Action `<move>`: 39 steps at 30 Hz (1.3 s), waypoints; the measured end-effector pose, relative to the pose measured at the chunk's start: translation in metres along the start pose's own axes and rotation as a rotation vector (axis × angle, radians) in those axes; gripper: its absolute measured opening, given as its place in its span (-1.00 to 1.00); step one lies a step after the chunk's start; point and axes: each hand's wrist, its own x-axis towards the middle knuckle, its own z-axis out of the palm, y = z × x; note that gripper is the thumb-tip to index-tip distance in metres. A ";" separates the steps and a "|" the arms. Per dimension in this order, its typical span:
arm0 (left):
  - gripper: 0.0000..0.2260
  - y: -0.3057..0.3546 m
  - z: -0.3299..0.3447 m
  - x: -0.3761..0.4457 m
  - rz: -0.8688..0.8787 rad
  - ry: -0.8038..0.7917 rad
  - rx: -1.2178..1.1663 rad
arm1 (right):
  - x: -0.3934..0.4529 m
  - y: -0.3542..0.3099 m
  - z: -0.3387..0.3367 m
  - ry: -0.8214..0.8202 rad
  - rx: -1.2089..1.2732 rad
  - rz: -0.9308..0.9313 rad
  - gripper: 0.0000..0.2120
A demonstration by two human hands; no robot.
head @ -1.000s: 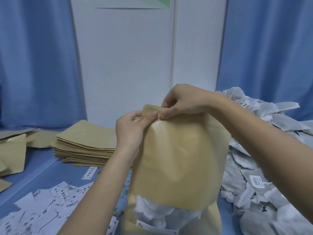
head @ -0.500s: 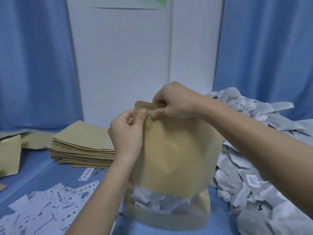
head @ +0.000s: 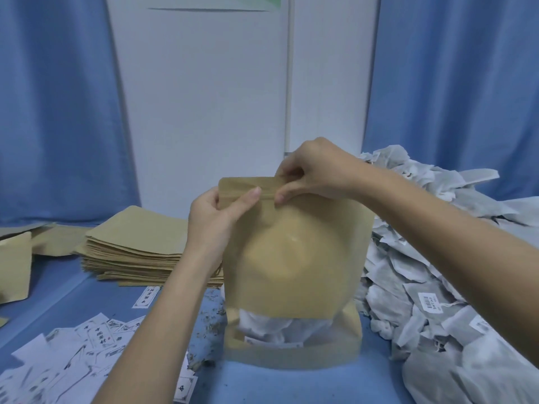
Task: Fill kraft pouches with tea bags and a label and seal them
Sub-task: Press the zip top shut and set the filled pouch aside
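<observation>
Two bare forearms in shot, no sleeves; left hand (head: 217, 212) and right hand (head: 315, 170) ungloved, short nails.

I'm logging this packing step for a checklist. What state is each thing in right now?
kraft pouch: upright on the table, bulging, tea bags visible through its window, top strip pinched.
left hand: pinches the pouch top near its left corner.
right hand: pinches the top strip further right.
stack of empty pouches: flat, piled.
loose tea bags: heaped at the right.
labels: scattered flat.
</observation>
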 end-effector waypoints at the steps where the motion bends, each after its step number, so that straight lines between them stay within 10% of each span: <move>1: -0.89 0.001 -0.001 0.000 -0.004 -0.018 0.059 | -0.002 0.002 0.001 -0.014 0.011 0.007 -0.71; 26: -0.93 -0.001 -0.004 0.001 0.038 0.103 -0.017 | -0.022 0.036 0.021 0.335 -0.470 0.124 -0.32; 30: -0.95 -0.008 0.012 -0.003 0.015 0.073 0.015 | -0.006 0.009 0.047 0.488 -0.589 -0.036 -0.68; 34: -0.90 -0.016 0.009 -0.004 0.000 0.012 0.029 | 0.007 -0.014 0.068 0.759 -0.506 -0.004 -0.50; 39: -0.93 -0.014 -0.007 -0.004 0.003 0.109 -0.077 | 0.000 0.003 0.058 0.657 -0.385 0.065 -0.46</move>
